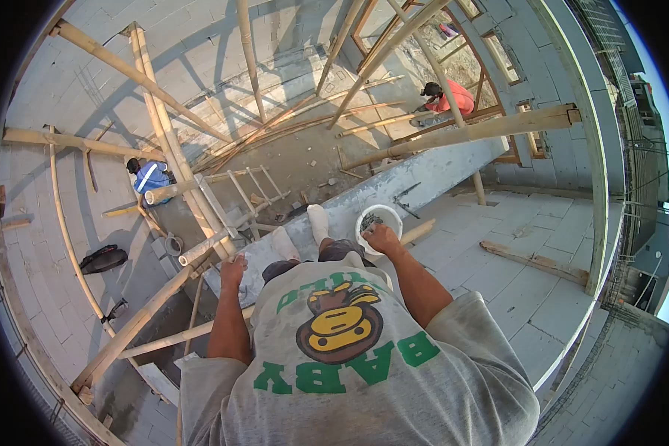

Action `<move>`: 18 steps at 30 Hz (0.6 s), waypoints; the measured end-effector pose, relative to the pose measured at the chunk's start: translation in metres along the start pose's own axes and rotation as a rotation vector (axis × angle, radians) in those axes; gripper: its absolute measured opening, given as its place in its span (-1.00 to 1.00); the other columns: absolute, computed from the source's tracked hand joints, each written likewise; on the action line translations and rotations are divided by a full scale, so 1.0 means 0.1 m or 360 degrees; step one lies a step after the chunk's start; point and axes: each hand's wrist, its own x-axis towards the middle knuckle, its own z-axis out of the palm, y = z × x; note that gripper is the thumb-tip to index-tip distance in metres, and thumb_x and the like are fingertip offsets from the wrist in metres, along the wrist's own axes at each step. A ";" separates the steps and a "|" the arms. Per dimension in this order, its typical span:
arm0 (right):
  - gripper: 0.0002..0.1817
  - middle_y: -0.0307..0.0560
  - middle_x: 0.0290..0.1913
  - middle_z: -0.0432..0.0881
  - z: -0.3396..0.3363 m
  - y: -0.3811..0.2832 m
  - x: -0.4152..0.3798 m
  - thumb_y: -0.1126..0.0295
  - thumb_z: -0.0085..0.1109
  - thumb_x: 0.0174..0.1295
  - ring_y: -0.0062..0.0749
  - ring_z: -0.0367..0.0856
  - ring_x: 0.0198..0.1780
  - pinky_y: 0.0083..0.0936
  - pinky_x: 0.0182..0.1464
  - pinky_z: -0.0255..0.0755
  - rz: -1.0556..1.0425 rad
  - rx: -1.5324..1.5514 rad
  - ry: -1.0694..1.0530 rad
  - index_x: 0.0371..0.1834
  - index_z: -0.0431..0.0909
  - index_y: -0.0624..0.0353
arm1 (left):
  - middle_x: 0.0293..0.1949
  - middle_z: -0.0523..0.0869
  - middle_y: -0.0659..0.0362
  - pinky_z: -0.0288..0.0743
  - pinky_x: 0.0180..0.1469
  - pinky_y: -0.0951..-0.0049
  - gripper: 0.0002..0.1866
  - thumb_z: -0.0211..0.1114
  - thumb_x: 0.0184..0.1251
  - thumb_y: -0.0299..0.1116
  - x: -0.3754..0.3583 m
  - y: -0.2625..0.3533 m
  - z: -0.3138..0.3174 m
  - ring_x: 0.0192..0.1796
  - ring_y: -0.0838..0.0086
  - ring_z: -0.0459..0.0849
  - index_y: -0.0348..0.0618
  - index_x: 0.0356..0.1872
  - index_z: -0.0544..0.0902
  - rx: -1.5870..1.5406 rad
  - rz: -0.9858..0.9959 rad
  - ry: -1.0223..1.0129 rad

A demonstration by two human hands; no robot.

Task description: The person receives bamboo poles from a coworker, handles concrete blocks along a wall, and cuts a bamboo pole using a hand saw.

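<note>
My left hand (233,270) is beside the end of a bamboo pole (214,242), at the edge of the grey concrete beam (254,262). Its fingers are curled; whether they touch the pole or hold anything is too small to tell. My right hand (381,238) reaches over the near rim of a white bucket (398,221) with its fingers bent closed inside. Dark grey material (369,221) shows in the bucket, and what the fingers grip is hidden. My feet (317,221) rest on the beam between my hands.
Far below, a person in red (457,97) crouches at right and a person in blue (152,175) bends at left. Bamboo poles (453,138) cross around me. A ladder (254,195) leans below the beam. A wooden plank (534,262) lies on the block wall (514,297).
</note>
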 end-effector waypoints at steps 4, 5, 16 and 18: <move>-0.51 0.26 0.03 0.62 -0.07 -0.01 -0.04 0.00 0.13 0.20 0.12 0.57 0.12 -0.15 0.17 0.41 -0.0027 0.0004 -0.0004 -0.01 0.63 0.16 | -0.38 0.72 0.10 0.56 -0.31 0.50 -0.69 0.24 0.35 -0.27 -0.01 0.03 0.04 -0.39 0.49 0.67 -0.39 -0.14 0.65 0.0056 0.0003 0.0006; -0.52 0.26 0.02 0.62 -0.07 -0.02 -0.05 0.00 0.13 0.20 0.11 0.57 0.11 -0.15 0.17 0.41 -0.0036 0.0011 -0.0003 -0.01 0.64 0.15 | -0.38 0.72 0.09 0.56 -0.31 0.49 -0.69 0.24 0.35 -0.27 0.00 0.03 0.04 -0.39 0.49 0.67 -0.40 -0.15 0.65 0.0060 0.0006 0.0010; -0.52 0.28 0.03 0.62 -0.04 0.02 -0.04 0.02 0.12 0.20 0.14 0.57 0.10 -0.15 0.17 0.41 -0.0050 0.0017 0.0021 -0.02 0.64 0.17 | -0.36 0.71 0.07 0.57 -0.28 0.47 -0.67 0.23 0.36 -0.26 -0.03 0.09 0.07 -0.37 0.46 0.68 -0.41 -0.14 0.63 0.0083 0.0020 -0.0007; -0.53 0.28 0.02 0.62 -0.04 0.00 -0.06 0.02 0.12 0.20 0.14 0.57 0.09 -0.15 0.16 0.41 -0.0049 0.0014 0.0030 -0.02 0.64 0.17 | -0.36 0.71 0.07 0.57 -0.29 0.48 -0.67 0.23 0.36 -0.26 -0.02 0.08 0.06 -0.38 0.46 0.68 -0.41 -0.14 0.63 0.0071 0.0029 -0.0011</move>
